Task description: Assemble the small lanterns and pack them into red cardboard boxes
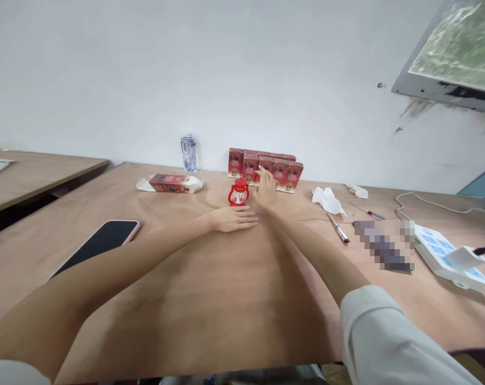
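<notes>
A small red lantern [239, 193] with a clear middle stands upright on the wooden table. Just in front of it lies my left hand [233, 219], fingers stretched out flat to the right, partly covering the lantern's base. On the lantern's right, my right hand [266, 188] is raised with its fingers apart, in front of several small red printed boxes [289, 177] that stand in rows by the wall. Whether its fingertips touch those boxes I cannot tell. An opened red box [170, 183] with white flaps lies on its side to the left.
A clear water bottle [189, 153] stands against the wall. A phone [106, 241] lies beside my left forearm. On the right are crumpled white paper [328, 200], a silver tool [338, 229], a screwdriver [372, 214], a pixelated dark object [382, 246] and a white power strip [443, 251] with a plug.
</notes>
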`<act>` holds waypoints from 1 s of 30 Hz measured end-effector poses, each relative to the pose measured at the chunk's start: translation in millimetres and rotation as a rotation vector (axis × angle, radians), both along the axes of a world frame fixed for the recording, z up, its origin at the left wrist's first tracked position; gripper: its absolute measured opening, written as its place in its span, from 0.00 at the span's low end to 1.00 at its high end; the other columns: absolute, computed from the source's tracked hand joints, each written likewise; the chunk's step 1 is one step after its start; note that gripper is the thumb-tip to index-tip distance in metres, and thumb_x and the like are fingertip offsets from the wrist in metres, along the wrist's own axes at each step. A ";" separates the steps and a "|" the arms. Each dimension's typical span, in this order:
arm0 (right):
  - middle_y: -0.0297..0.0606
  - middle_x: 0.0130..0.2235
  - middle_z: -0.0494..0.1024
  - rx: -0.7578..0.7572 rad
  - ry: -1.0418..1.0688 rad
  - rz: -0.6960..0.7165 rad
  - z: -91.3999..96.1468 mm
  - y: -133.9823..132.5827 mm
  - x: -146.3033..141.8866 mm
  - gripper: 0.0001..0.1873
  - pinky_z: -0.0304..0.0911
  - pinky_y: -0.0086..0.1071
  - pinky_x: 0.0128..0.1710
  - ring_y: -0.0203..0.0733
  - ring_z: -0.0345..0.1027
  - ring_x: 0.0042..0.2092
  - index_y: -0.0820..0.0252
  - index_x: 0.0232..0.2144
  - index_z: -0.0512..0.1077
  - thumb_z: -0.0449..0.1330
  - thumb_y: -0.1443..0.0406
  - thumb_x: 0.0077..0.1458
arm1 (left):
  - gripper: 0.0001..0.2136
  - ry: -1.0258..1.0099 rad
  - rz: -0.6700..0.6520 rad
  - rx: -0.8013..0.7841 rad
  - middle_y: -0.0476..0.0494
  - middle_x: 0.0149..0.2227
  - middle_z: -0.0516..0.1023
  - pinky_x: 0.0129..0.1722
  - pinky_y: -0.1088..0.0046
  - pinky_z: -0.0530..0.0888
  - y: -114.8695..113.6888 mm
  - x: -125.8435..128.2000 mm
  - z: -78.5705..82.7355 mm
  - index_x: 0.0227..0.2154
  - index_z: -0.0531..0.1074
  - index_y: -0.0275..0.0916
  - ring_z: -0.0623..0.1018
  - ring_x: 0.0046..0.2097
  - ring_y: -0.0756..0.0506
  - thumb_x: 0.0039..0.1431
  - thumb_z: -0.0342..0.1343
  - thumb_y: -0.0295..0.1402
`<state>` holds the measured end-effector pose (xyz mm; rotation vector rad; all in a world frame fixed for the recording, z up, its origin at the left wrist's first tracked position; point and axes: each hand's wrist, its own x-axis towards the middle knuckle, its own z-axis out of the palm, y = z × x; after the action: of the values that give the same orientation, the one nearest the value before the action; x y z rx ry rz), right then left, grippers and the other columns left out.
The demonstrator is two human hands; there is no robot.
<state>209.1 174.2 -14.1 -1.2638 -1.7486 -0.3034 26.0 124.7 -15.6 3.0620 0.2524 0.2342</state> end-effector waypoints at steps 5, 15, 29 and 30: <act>0.44 0.65 0.53 -0.010 -0.311 0.021 43.0 37.3 5.9 0.38 0.28 0.49 0.64 0.47 0.36 0.67 0.66 0.61 0.52 0.48 0.75 0.45 | 0.20 -0.121 -0.099 0.062 0.41 0.59 0.66 0.64 0.65 0.57 -25.0 7.1 -8.4 0.56 0.64 0.41 0.62 0.62 0.47 0.64 0.39 0.25; 0.56 0.52 0.67 -0.125 -0.370 0.014 63.1 65.3 -0.4 0.22 0.43 0.57 0.57 0.61 0.53 0.56 0.68 0.43 0.67 0.60 0.66 0.43 | 0.18 -0.186 0.048 -0.197 0.40 0.57 0.68 0.62 0.64 0.62 -73.1 47.7 -23.1 0.53 0.67 0.39 0.68 0.59 0.45 0.60 0.47 0.26; 0.50 0.55 0.62 0.026 0.276 0.003 1.6 -82.7 54.9 0.34 0.58 0.53 0.54 0.53 0.57 0.58 0.52 0.62 0.46 0.53 0.56 0.56 | 0.23 -0.621 0.403 -1.219 0.41 0.53 0.71 0.57 0.60 0.68 -56.7 37.9 -14.9 0.54 0.65 0.47 0.71 0.55 0.43 0.54 0.57 0.39; 0.47 0.56 0.62 -0.040 0.364 0.015 -6.5 -101.1 56.0 0.32 0.59 0.52 0.54 0.52 0.57 0.59 0.49 0.62 0.45 0.51 0.57 0.58 | 0.28 -0.690 0.411 -1.280 0.40 0.55 0.69 0.57 0.59 0.66 -55.1 38.1 -17.0 0.56 0.62 0.48 0.69 0.57 0.42 0.51 0.60 0.42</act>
<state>265.1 73.1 -20.6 -1.2458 -1.4570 -0.0257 64.1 69.7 -32.6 1.5377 0.6456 0.7490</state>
